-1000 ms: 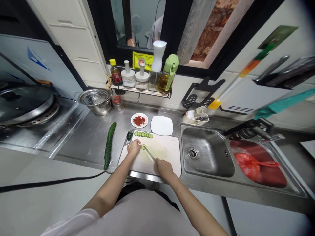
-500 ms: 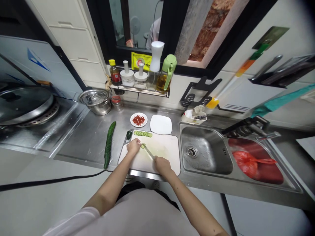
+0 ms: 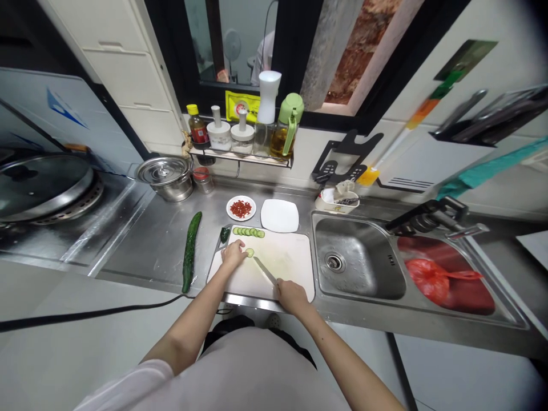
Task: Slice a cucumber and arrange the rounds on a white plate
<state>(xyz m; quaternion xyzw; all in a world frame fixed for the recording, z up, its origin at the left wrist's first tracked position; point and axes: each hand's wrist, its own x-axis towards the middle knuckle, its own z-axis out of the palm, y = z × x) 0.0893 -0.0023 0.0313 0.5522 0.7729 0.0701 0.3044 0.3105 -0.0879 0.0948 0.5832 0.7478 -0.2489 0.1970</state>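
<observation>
On the white cutting board, my left hand has its fingertips closed at the left edge of a pale round cucumber slice. My right hand grips the handle of a knife near the board's front edge. The blade points up and left, its tip a short way below and right of the slice. A row of overlapping cucumber slices lies along the board's back left. Dark green cucumber pieces sit at its back left corner.
A whole cucumber lies left of the board. Behind it stand a plate of chopped red bits and a white plate. To the right is a sink; a lidded pot stands back left.
My right hand has drawn the knife back to the right and toward me, so its blade is now apart from the slice. My left hand has barely moved.
</observation>
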